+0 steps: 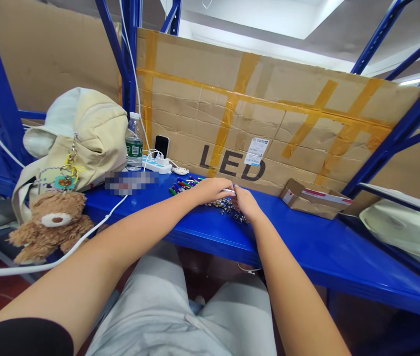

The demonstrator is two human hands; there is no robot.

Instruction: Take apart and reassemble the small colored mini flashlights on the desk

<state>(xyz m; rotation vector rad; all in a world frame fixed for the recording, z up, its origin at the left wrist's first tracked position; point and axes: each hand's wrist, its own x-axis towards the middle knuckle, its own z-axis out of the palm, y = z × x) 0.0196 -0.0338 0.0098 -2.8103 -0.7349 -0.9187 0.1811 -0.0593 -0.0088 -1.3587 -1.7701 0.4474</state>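
Observation:
Over the blue shelf table, my left hand (214, 190) is closed around a slim white pen-like piece (229, 191). My right hand (246, 203) meets it from the other side, its fingers pinched at the end of the same piece. Most of the piece is hidden by the fingers. Beneath and between the hands lies a pile of small shiny metal parts (228, 206), too small to name surely. Behind my left hand, several pens (183, 185) with red, green and blue colours lie in a loose heap.
To the left are a cream backpack (99, 133), a brown teddy bear (60, 222), a water bottle (134, 143), a phone (161, 146) and a power strip (156, 164). A white cable (111, 213) crosses the table edge. An open cardboard box (312, 200) stands right, before a cardboard wall (195, 113).

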